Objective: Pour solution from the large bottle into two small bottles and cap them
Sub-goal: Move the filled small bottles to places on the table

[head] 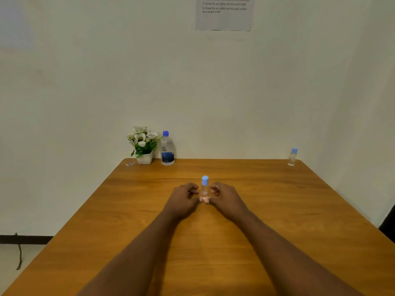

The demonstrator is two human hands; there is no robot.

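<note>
small bottle [204,188] with a blue cap stands upright mid-table [149,210], the left hand [183,199] and right hand [224,197] curled around it from either side, thumbs meeting at its base (real grip or light touch, cannot tell). large bottle [167,149] stands capped beside a flower pot [143,146] at the far edge; second small bottle [292,157] at the far right corner.

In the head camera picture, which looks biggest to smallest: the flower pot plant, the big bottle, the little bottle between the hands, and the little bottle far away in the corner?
1. Flower plant and large bottle: about alike, too close to rank.
2. Small bottle between the hands.
3. Small bottle in the far corner: it looks smallest, but it is farther away, so the two may match.
</note>
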